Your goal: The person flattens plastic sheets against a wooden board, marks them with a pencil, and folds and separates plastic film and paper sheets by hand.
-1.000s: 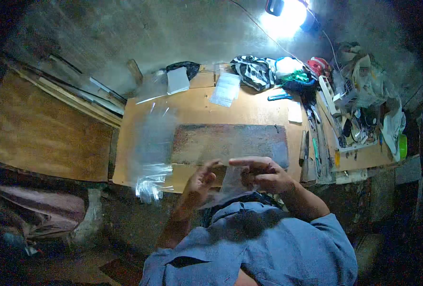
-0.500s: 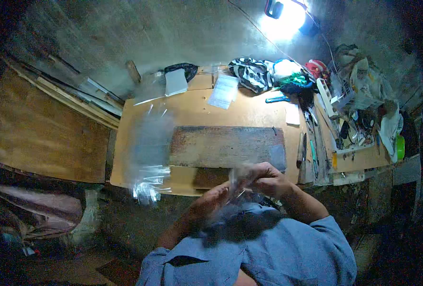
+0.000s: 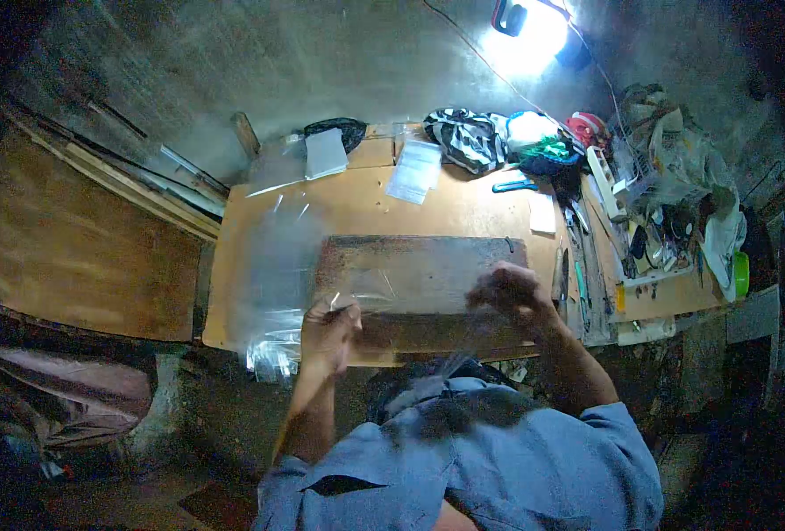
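My left hand [image 3: 331,329] is closed at the left front of the dark worn board [image 3: 410,265], pinching the edge of a clear plastic sheet [image 3: 376,292]. Across from it, my right hand [image 3: 509,290] is over the board's right part, its fingers curled and blurred by motion; what it holds, if anything, I cannot make out. The thin clear film stretches from the left hand toward the right and is hard to see against the board. A stack of clear plastic sheets [image 3: 277,265] lies left of the board on the wooden table [image 3: 445,208].
White papers [image 3: 326,154] and a translucent packet [image 3: 414,171] lie at the back. A striped bag [image 3: 466,140], a blue-handled tool [image 3: 515,186], knives [image 3: 580,285] and a cluttered tray [image 3: 666,276] are to the right. A bright lamp [image 3: 534,35] is above.
My hands have come together near my body, then moved apart over the board's front, with the clear film now spread at the left hand.
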Demonstrator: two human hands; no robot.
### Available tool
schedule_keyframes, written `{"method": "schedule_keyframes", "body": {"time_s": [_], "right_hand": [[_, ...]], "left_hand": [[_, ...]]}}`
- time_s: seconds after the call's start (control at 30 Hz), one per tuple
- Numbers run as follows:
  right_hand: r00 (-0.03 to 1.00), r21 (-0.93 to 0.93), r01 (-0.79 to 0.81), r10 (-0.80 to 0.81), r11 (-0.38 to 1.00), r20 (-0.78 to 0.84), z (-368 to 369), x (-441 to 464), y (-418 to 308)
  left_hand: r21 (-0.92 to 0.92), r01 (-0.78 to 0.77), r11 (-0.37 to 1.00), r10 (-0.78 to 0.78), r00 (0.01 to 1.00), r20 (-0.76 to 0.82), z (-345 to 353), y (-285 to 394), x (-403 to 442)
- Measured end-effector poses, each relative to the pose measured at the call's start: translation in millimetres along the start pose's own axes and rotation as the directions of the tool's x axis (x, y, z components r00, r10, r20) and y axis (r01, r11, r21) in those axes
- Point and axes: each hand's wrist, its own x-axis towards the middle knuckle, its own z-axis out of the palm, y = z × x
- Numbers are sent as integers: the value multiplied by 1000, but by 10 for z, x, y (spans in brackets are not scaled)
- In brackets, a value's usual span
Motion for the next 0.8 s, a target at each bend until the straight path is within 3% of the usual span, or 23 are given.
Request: {"method": "schedule_keyframes", "body": {"time_s": [0.03, 0.07, 0.13, 0.17, 0.2, 0.3, 0.37, 0.4, 0.5, 0.57, 0.6, 0.67, 0.73, 0.77, 0.8], "right_hand": [[998, -26, -18, 16, 1000, -55, -36, 60, 24], [993, -50, -36, 30, 998, -111, -69, 121, 48], [985, 38, 51, -44, 998, -167, -115, 335, 80], [971, -427, -60, -47, 902, -234, -189, 494, 22], [953, -782, -189, -82, 594, -293, -262, 660, -35], [933, -901, -28, -311, 434, -179, -404, 1142, -164], [870, -953, 82, -488, 293, -75, -451, 1436, -273], [866, -908, 50, -471, 416, -169, -424, 1574, -338], [795, -852, 135, -569, 506, -212, -65, 1470, -738], [756, -826, 235, -631, 513, -177, 74, 1282, -844], [758, -821, 231, -625, 523, -185, 26, 1181, -761], [731, -955, 204, -682, 215, 2, -130, 913, -526], [847, -824, 106, -484, 556, -218, -70, 657, -324], [872, -804, 12, -400, 594, -282, -166, 567, -119], [870, -818, 31, -418, 575, -260, -229, 498, 46]], "left_hand": [[212, -28, 977, 39, 998, -49, 54, 142, 70], [211, -29, 977, 40, 998, -50, 57, 192, 183], [515, -238, 824, 206, 971, 119, 66, 274, 465], [598, -247, 763, 243, 966, 89, 26, 267, 676], [675, -249, 695, 284, 957, 61, 7, 283, 891], [718, -345, 604, 400, 911, 101, 210, 666, 1333], [566, -421, 709, 450, 888, 98, 217, 845, 1558], [567, -423, 707, 452, 887, 97, 367, 1005, 1461], [464, -455, 760, 519, 855, -11, 615, 1323, 1192], [416, -732, 539, 748, 643, 162, 535, 1291, 1004], [424, -726, 542, 743, 649, 163, 539, 1226, 875], [391, -666, 635, 673, 726, 143, 564, 1048, 585], [629, -587, 509, 596, 768, 234, 370, 733, 452], [689, -547, 475, 547, 797, 256, 303, 598, 426], [744, -506, 436, 494, 826, 272, 243, 457, 403]]}}
